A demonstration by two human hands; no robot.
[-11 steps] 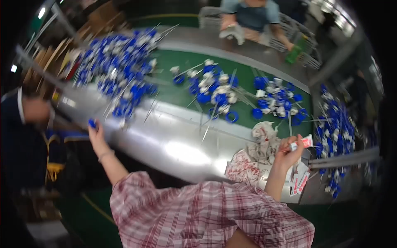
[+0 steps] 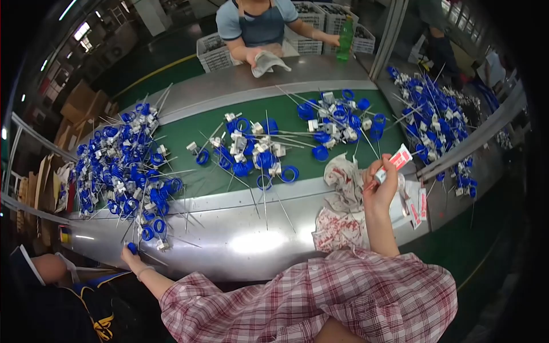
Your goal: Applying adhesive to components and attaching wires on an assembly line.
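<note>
Head view: plaid shirt [image 2: 297,297], red and white, nearest item. Left hand [image 2: 131,260]: fingers bent round a small blue coil [image 2: 132,248], mostly covered, its axis not readable; position, near edge of the steel ledge [image 2: 223,243], just on the near side of the leftmost heap.

Right hand [image 2: 382,191]: closed, thumb and fingers gripping one red-and-white tube [image 2: 402,158], held above the right end of the ledge. Tube's long axis slants: broad flat end up and to the right, away from the body; narrow end down and to the left, among the fingers.

Near that forearm: red-stained cloth [image 2: 337,230], crumpled grey rag [image 2: 342,180]; to its right, further tubes [image 2: 419,207], lying flat.

Beyond: green belt [image 2: 194,128], bearing three groups of blue coils with white blocks and thin rods: large heap [image 2: 117,163] left, cluster [image 2: 243,148] middle, cluster [image 2: 340,120] right. Side table at right: another heap [image 2: 437,123].

Farthest: co-worker holding pale cloth [image 2: 267,63] and green bottle [image 2: 345,41]; white crates [image 2: 217,57] behind.
</note>
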